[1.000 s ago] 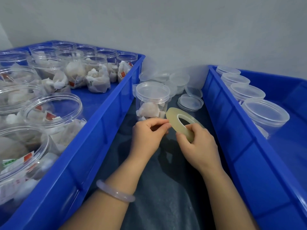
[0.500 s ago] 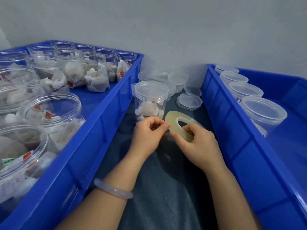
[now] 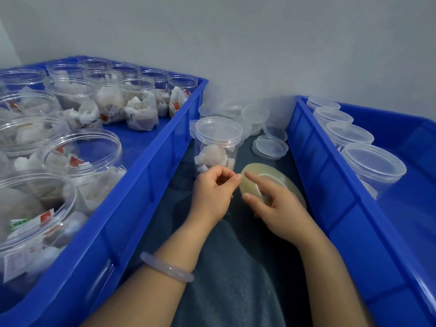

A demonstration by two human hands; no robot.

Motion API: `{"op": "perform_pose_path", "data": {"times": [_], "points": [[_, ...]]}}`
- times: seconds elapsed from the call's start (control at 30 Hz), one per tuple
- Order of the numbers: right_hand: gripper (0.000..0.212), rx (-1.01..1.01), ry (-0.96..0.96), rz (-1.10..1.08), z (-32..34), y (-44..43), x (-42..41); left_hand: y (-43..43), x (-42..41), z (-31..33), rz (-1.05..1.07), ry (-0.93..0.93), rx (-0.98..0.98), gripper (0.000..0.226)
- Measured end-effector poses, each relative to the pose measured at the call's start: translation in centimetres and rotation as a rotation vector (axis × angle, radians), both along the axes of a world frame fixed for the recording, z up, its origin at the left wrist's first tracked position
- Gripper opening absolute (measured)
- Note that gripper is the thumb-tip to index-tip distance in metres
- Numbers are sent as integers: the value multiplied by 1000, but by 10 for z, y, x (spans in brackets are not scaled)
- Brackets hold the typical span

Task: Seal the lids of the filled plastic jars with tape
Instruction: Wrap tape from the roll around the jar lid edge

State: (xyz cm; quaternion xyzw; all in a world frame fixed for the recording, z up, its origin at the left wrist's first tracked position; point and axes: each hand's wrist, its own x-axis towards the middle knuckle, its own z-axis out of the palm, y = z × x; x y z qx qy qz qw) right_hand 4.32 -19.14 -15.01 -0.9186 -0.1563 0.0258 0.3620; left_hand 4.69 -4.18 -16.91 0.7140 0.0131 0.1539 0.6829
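Tape roll (image 3: pixel 250 182), pale and translucent, is held on edge in the right hand (image 3: pixel 280 208), whose fingers pass through its core with the index finger stretched along the face. Just beside it, the left hand (image 3: pixel 213 192) is curled, thumb and forefinger pinched together at the roll's rim; whether a tape end is caught there cannot be told. A lidded filled jar (image 3: pixel 218 143) stands right behind the hands on the dark cloth (image 3: pixel 236 279), in the narrow lane between two blue crates (image 3: pixel 151 171). Packets in the left crate's open jars (image 3: pixel 77 159) carry red and green labels, too blurred to read.
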Motion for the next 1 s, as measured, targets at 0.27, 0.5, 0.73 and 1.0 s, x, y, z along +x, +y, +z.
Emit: {"op": "perform_pose_path", "data": {"times": [0.27, 0.5, 0.73, 1.0], "points": [[35, 56, -41, -88, 32, 13, 12, 1, -7, 7, 143, -200, 45, 16], [3, 65, 6, 59, 78, 11, 30, 5, -1, 11, 326, -471, 129, 12], [5, 17, -68, 27, 76, 14, 41, 2, 8, 5, 451, -523, 244, 26], [10, 7, -107, -6, 62, 24, 49, 7, 22, 2, 408, -438, 200, 7]]}}
